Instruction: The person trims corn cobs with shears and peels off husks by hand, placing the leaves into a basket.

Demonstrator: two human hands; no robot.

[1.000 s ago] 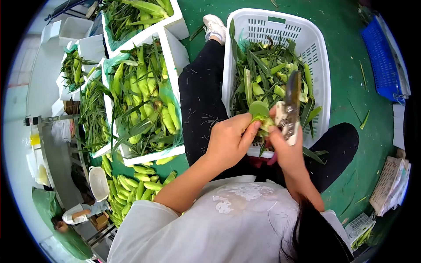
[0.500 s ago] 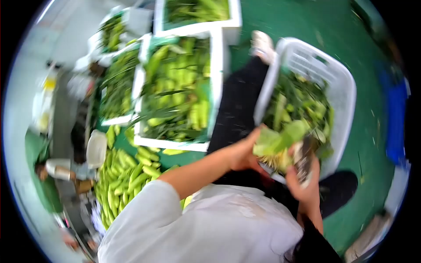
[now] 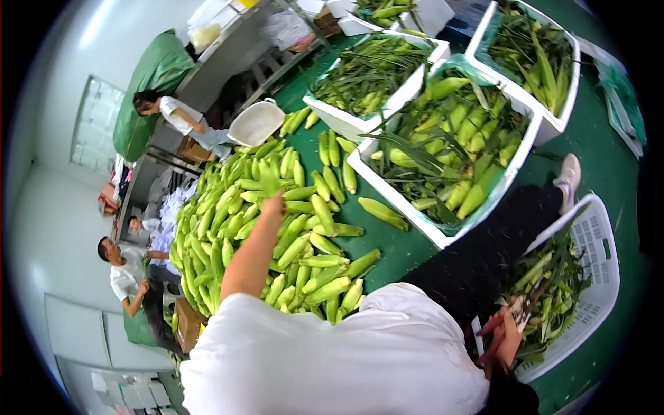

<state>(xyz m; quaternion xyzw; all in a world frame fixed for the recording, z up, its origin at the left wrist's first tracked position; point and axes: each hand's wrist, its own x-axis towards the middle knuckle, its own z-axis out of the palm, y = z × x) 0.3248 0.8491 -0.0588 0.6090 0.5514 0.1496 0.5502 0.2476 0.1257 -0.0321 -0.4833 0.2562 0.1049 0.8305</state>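
Observation:
My left hand reaches over a large pile of corn ears on the floor, its fingers at the base of a blurred green ear. Low on the right, my right hand is wrapped round a tool with a reddish handle and a pale, metallic upper part, at the near edge of the white slotted basket. Green husks and leaves lie inside that basket.
White foam boxes of leafy corn stand ahead and to the right. A white tub sits beyond the pile. Several people are at the left near a metal rack. My outstretched leg lies between pile and basket.
The view has swung left toward the pile. My left hand has moved away from my right hand and out over the pile with the ear. My right hand has stayed by the basket with the tool.

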